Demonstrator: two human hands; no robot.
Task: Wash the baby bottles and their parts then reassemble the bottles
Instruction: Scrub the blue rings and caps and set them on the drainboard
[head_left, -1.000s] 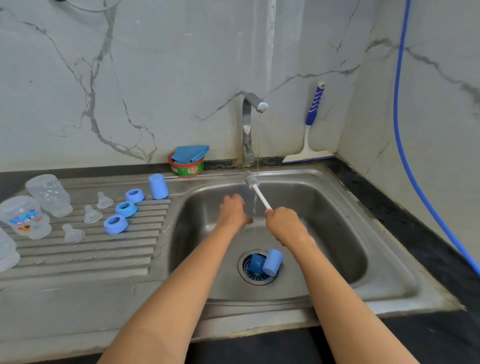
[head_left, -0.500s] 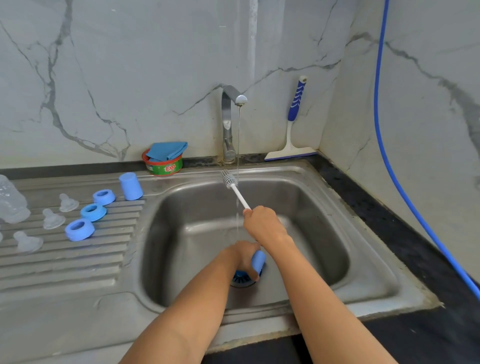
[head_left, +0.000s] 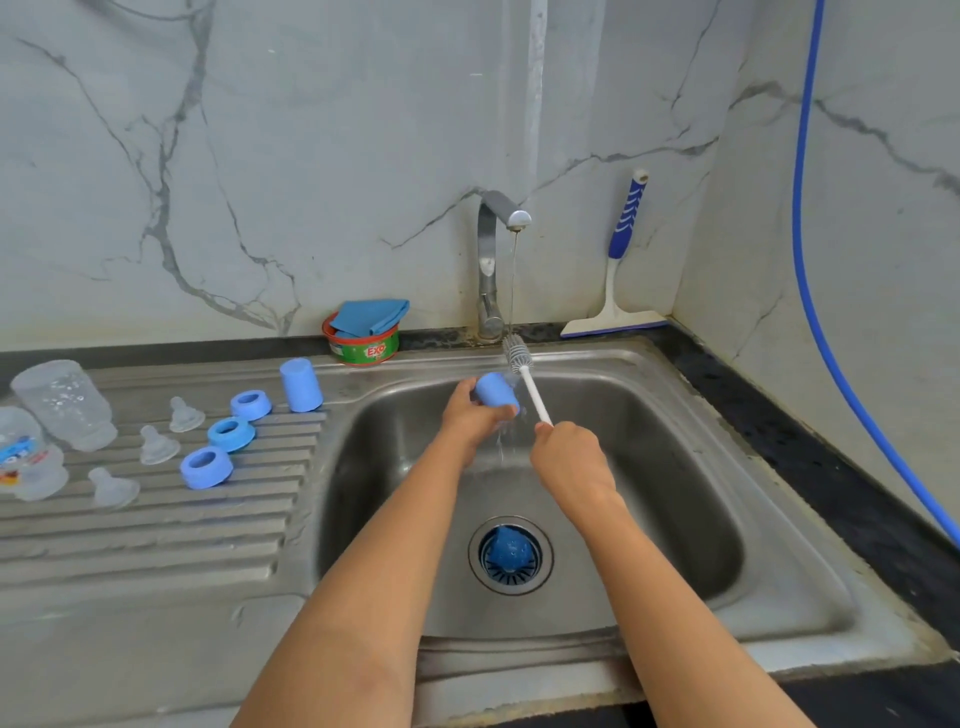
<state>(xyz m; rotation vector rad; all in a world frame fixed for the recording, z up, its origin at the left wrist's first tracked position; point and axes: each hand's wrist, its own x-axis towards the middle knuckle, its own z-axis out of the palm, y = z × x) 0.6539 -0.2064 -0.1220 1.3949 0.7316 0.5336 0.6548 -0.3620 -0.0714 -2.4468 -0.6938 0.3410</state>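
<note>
Left hand (head_left: 470, 415) lifted blue cap (head_left: 496, 391) from sink (head_left: 649, 374) drain, grips it under tap stream (head_left: 513, 280); right hand (head_left: 569, 457) clenched on brush (head_left: 524, 376) (scrubbing next; second cap (head_left: 509, 552) remains in drain).

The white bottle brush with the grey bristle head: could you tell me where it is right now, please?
In the head view, the white bottle brush is over the steel sink, gripped by the right hand, bristles just below the tap, beside the blue cap in the left hand.
</note>
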